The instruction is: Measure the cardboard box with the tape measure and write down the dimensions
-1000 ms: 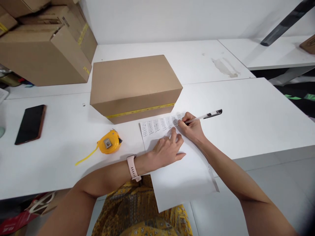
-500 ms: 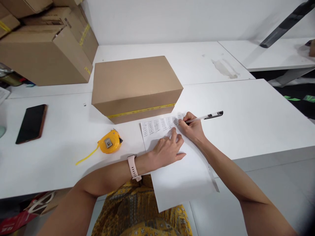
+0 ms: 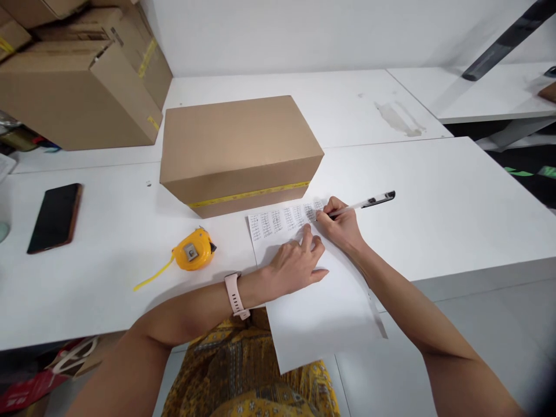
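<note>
A sheet of paper (image 3: 321, 324) lies partly on the white table, its lower part hanging over the front edge. Columns of small handwriting fill its top. My left hand (image 3: 297, 260) rests on the sheet with fingers spread, holding nothing. In my right hand (image 3: 343, 225) is a pen (image 3: 367, 202) with a clear barrel and black clip, its tip near the upper right columns and hidden by my fingers. Just beyond the paper stands a closed cardboard box (image 3: 243, 145) with yellow tape along its side. Left of the paper sits a yellow tape measure (image 3: 194, 250), its blade slightly out.
A dark phone (image 3: 55, 217) lies at the left of the table (image 3: 434, 197). Cardboard boxes (image 3: 78, 98) are stacked at the back left. A dark post (image 3: 508, 43) leans at the back right. Bags (image 3: 39, 385) sit below the table at lower left.
The pen's far end has tilted slightly upward as my right hand shifts a little. My left hand stays in place on the paper. The camera view has moved very slightly.
</note>
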Demonstrator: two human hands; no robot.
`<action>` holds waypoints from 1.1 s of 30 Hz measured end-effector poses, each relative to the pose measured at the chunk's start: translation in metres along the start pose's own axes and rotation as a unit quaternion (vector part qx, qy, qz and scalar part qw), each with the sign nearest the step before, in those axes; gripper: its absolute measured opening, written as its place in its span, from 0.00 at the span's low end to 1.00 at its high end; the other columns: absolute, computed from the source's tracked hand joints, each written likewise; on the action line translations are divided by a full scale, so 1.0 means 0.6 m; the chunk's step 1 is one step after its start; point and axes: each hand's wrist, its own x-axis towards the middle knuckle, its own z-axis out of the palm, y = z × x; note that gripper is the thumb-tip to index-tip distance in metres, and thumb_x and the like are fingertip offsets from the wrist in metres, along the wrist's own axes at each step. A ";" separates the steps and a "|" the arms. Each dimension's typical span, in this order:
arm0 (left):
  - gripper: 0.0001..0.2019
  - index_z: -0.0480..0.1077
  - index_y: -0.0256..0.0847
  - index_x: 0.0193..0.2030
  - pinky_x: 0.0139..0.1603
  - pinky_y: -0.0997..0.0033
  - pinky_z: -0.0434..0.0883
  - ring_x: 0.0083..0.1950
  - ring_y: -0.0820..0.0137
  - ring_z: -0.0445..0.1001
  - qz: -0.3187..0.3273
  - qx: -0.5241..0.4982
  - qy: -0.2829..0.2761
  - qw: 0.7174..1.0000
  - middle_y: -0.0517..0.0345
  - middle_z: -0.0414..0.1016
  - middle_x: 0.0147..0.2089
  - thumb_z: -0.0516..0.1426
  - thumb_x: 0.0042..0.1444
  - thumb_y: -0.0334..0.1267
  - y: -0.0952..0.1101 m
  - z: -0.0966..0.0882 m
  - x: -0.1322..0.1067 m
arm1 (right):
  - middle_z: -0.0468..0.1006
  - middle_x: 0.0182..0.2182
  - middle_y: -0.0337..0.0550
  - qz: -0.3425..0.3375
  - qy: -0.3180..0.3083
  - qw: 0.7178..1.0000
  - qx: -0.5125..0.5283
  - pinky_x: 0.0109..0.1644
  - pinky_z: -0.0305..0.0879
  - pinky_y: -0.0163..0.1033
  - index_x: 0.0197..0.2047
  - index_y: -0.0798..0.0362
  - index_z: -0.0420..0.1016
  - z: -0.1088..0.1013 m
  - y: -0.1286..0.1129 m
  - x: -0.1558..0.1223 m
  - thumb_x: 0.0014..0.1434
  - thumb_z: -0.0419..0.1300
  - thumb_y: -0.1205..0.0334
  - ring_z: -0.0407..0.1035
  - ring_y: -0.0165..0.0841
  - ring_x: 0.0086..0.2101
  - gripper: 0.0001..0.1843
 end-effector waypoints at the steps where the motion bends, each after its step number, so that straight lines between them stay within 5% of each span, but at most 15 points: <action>1: 0.34 0.61 0.29 0.67 0.34 0.61 0.77 0.41 0.54 0.82 -0.001 0.001 0.001 1.000 0.18 0.56 0.71 0.51 0.67 0.58 0.000 0.001 0.000 | 0.58 0.20 0.31 -0.001 0.001 1.000 0.000 0.27 0.50 0.36 0.22 0.49 0.57 0.000 0.001 0.000 0.49 0.61 0.67 0.51 0.26 0.23 0.14; 33: 0.33 0.60 0.31 0.68 0.37 0.58 0.78 0.43 0.53 0.82 -0.009 -0.031 -0.014 0.999 0.19 0.55 0.72 0.52 0.67 0.57 0.001 -0.007 0.000 | 0.60 0.20 0.32 -0.002 0.009 1.000 -0.005 0.27 0.50 0.36 0.21 0.49 0.58 -0.001 0.003 0.003 0.49 0.62 0.65 0.52 0.27 0.23 0.14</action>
